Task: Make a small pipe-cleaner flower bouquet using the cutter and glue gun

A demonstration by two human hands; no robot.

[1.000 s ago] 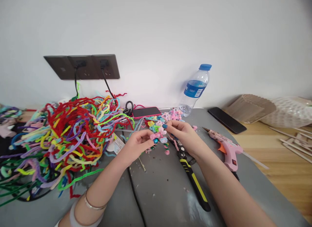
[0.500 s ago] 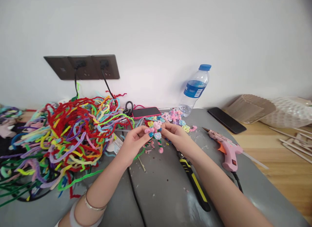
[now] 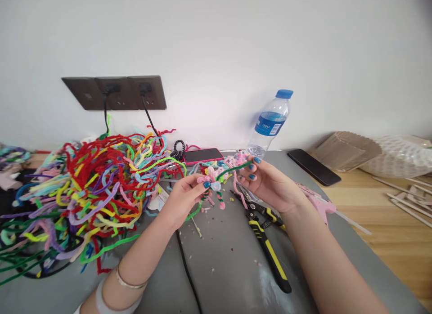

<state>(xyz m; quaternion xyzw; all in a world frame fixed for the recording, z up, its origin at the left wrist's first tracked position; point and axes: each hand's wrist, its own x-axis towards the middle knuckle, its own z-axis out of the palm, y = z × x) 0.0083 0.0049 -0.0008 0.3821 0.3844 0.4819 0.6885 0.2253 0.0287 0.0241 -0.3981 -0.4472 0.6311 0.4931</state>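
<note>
My left hand (image 3: 182,197) pinches a small bunch of pipe-cleaner flowers (image 3: 213,175) in pink and pale blue. From the bunch a dark green pipe cleaner (image 3: 232,170) stretches to the right. Its far end sits between the thumb and fingers of my right hand (image 3: 272,183). A pink pipe cleaner (image 3: 239,195) hangs down near that hand. Below lie yellow-and-black pliers (image 3: 270,255) with their jaws spread. Behind the bunch, more fuzzy pastel flowers (image 3: 236,159) rest on the grey table (image 3: 229,278).
A big tangle of coloured pipe cleaners (image 3: 101,179) covers the left side. At the back stand a water bottle (image 3: 270,123) and a pink-edged phone (image 3: 203,155). To the right are a black phone (image 3: 313,166), a pink glue gun (image 3: 320,207) partly behind my arm, and wooden sticks (image 3: 410,201).
My right hand has moved away to the right from the flower bunch, drawing the green pipe cleaner out straight. The pliers' head now shows, and my forearm covers most of the glue gun.
</note>
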